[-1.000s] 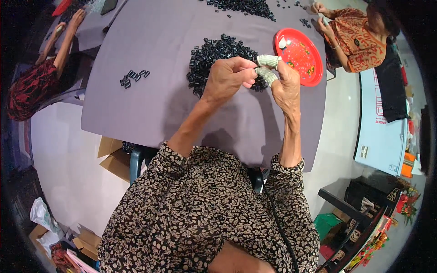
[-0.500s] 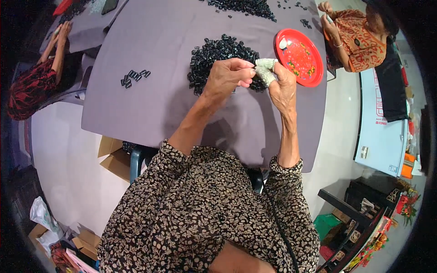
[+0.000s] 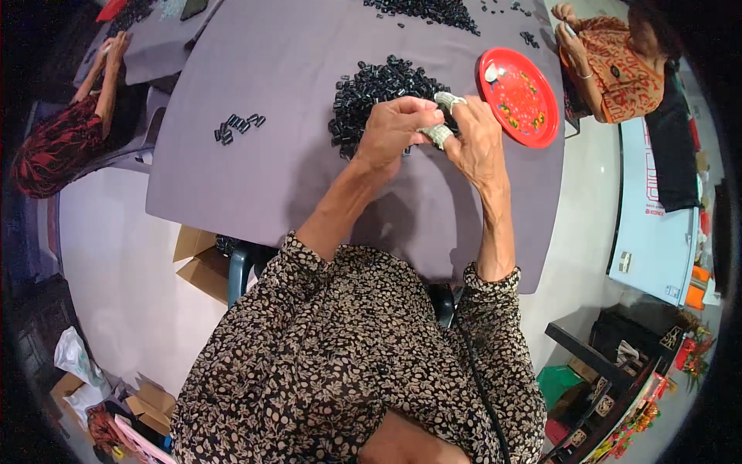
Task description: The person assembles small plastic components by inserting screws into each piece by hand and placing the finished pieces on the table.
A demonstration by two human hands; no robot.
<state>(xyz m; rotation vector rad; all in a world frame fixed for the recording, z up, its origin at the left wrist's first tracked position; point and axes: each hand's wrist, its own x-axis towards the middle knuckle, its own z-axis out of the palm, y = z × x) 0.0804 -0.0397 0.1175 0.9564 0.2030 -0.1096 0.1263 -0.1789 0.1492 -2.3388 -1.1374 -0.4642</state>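
My left hand (image 3: pixel 393 138) and my right hand (image 3: pixel 479 145) meet above the near right edge of a heap of small black glossy pieces (image 3: pixel 379 83). The left fingers are pinched together, thumb against forefinger. Pale ribbed covers (image 3: pixel 437 135) wrap the thumb and forefinger of the right hand, which are bent toward the left fingertips. Whatever lies between the fingertips is too small and hidden to name. Left of the heap, several like black pieces (image 3: pixel 238 127) lie apart on the grey tablecloth (image 3: pixel 232 182).
A red patterned tray (image 3: pixel 518 97) with a small white item stands right of the heap. Another black heap (image 3: pixel 433 11) lies farther back. Co-workers sit at left (image 3: pixel 66 147) and right (image 3: pixel 618 69). An open cardboard box (image 3: pixel 202 263) stands below the table's left front.
The right hand has turned so its back shows more, and its covered fingers have shifted against the left fingertips. The whole view has slid slightly rightward.
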